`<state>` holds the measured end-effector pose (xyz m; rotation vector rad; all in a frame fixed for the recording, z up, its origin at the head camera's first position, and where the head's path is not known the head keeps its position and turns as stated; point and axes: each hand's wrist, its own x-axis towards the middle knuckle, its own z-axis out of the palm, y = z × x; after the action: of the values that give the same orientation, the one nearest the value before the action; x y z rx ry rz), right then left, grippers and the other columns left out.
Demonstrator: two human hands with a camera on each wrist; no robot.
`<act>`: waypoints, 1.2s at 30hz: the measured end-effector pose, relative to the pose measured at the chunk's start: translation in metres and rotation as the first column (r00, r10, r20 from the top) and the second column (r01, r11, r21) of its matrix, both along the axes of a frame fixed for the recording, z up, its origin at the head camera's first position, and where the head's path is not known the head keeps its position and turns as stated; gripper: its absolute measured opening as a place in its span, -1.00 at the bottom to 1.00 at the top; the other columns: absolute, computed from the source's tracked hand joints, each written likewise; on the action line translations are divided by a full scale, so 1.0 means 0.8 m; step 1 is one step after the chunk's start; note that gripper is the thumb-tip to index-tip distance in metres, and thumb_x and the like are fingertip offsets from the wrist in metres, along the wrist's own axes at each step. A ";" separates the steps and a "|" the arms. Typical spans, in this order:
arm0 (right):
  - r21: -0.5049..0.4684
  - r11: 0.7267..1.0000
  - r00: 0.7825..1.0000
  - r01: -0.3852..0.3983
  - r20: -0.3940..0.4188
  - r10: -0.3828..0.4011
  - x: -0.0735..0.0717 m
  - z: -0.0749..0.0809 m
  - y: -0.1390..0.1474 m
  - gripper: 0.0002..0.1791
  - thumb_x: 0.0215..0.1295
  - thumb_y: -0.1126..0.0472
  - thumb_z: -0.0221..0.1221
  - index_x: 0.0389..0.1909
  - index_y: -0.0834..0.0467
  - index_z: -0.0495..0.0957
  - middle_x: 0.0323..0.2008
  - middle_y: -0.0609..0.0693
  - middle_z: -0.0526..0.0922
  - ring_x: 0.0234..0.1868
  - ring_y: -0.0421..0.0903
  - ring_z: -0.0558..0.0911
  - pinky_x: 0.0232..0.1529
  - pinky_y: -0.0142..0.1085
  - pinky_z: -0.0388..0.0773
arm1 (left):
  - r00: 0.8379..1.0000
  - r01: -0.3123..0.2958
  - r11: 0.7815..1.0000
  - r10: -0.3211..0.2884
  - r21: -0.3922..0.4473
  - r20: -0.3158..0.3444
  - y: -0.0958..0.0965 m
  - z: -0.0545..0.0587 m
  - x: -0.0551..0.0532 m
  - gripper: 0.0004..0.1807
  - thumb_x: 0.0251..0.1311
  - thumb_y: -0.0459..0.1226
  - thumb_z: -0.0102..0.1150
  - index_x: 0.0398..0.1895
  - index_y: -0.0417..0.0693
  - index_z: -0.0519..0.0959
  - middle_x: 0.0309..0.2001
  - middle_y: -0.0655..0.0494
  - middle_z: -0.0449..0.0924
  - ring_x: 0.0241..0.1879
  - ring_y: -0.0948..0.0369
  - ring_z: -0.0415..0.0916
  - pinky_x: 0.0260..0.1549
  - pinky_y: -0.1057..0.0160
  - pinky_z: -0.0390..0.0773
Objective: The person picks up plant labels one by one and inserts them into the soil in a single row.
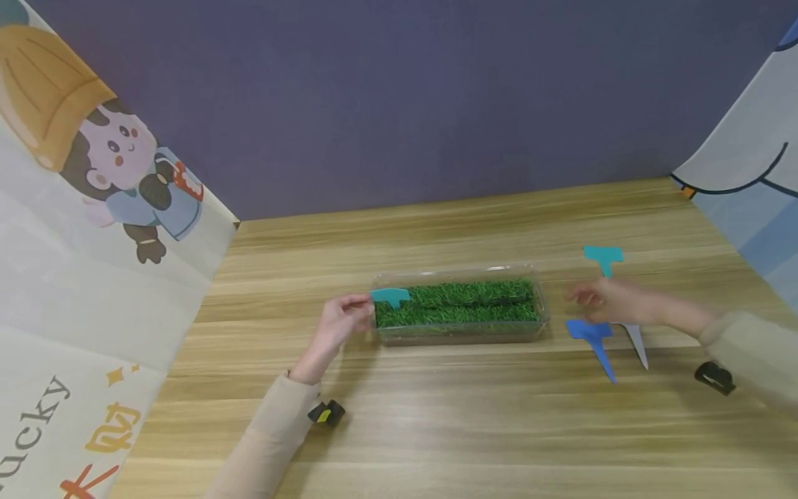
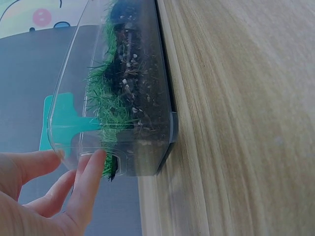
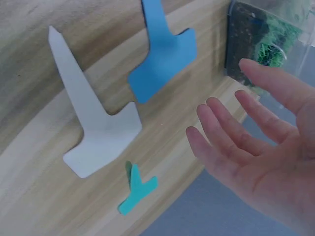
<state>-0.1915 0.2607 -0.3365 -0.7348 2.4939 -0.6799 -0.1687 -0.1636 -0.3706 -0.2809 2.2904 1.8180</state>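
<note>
A clear plastic planter box holds green grass over dark soil. At its left end a teal T-shaped plant label stands upright in the grass. My left hand touches that end, its thumb at the rim beside the label and its extended fingers against the end wall. My right hand, blurred in the head view, hovers right of the box with fingers spread and nothing in them. Around it lie a blue plant label, a white plant label partly hidden by the hand in the head view, and another teal plant label.
The wooden table carries everything. A dark blue-grey panel rises behind it, with a cartoon-printed wall at the left. Small black devices show by both wrists.
</note>
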 end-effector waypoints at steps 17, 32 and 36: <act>0.141 0.985 0.992 -0.104 -0.063 0.114 -0.001 -0.025 0.002 -0.51 -0.19 0.41 0.30 -0.14 0.43 0.43 -0.16 0.30 0.53 -0.12 0.29 0.48 -0.20 0.01 0.54 | 1.000 -0.009 1.000 0.009 0.017 0.001 0.001 -0.001 -0.001 -0.66 0.07 -0.47 0.06 -0.03 -0.35 0.43 -0.19 -0.18 0.49 -0.23 -0.04 0.49 -0.27 0.27 0.61; 0.157 0.982 0.988 -0.107 -0.098 0.123 0.002 -0.038 0.004 -0.49 -0.24 0.39 0.34 -0.16 0.38 0.44 -0.25 0.18 0.45 -0.19 0.21 0.48 -0.25 -0.02 0.53 | 1.000 -0.009 1.000 0.009 0.005 -0.007 0.001 -0.001 -0.001 -0.66 0.07 -0.48 0.06 -0.04 -0.37 0.43 -0.21 -0.16 0.50 -0.26 -0.01 0.51 -0.30 0.28 0.62; 0.148 0.983 0.985 -0.112 -0.114 0.130 0.001 -0.040 0.004 -0.50 -0.26 0.39 0.35 -0.19 0.34 0.42 -0.26 0.14 0.44 -0.21 0.18 0.48 -0.26 -0.04 0.53 | 1.000 -0.009 1.000 0.009 0.001 -0.003 0.000 0.000 0.000 -0.66 0.07 -0.47 0.06 -0.03 -0.35 0.43 -0.20 -0.16 0.50 -0.26 0.01 0.51 -0.30 0.28 0.61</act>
<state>-0.1908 0.2643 -0.3683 -0.8911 2.5517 -0.4211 -0.1690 -0.1633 -0.3709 -0.2894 2.2935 1.8252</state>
